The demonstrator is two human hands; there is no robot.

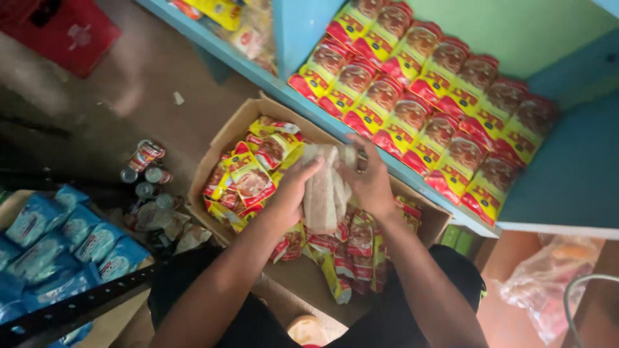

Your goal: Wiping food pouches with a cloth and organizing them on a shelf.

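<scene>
1. our left hand (293, 193) and right hand (371, 183) both close their fingers around a pale crumpled cloth (325, 187), bunched between the palms.
2. the cloth hangs just above the open cardboard box (222, 138); it looks light, soft and limp, so we judge a full-fist grip at its bunched middle suits it best.
3. under it lie red-and-yellow snack packets (248, 177), loose in the box.
4. beyond, more packets of the same kind (425, 96) stand in rows on the blue shelf (567, 180).
5. to our left sit small cans (147, 164) and blue sachets (61, 235).
</scene>
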